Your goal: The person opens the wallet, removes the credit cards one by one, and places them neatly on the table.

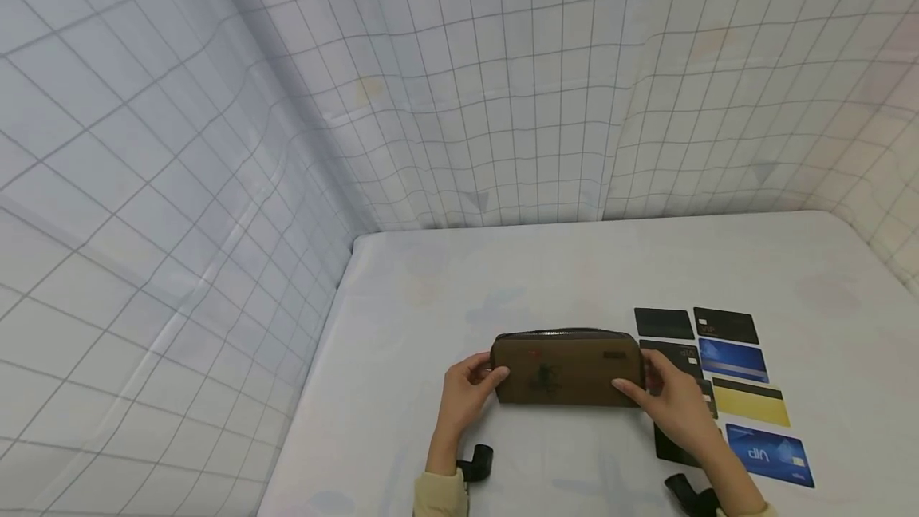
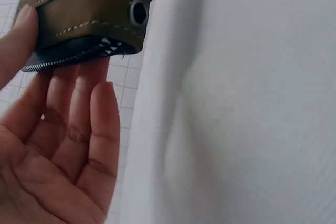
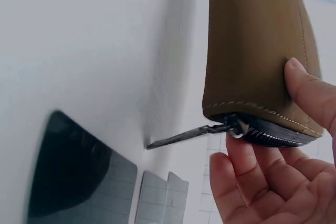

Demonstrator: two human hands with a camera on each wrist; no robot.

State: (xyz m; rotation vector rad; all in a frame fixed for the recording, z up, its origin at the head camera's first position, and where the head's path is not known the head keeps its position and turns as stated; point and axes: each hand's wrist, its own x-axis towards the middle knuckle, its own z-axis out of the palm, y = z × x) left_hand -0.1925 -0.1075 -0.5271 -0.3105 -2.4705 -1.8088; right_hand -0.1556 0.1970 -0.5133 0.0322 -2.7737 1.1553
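Observation:
Both hands hold a brown zip wallet upright by its two short ends. The left hand pinches its left end, thumb on the front face and fingers behind. At the right end the right hand grips it the same way. A metal eyelet shows on the end beside the left hand. In the right wrist view, a zip pull hangs out from the wallet's end near the right fingers. The zip runs along the top edge; whether it is fully closed I cannot tell.
Right of the wallet lie several cards in two columns: black ones such as the top black card, a blue card, a yellow card and a blue VIP card. The right forearm partly covers some. White gridded cloth walls surround the white table.

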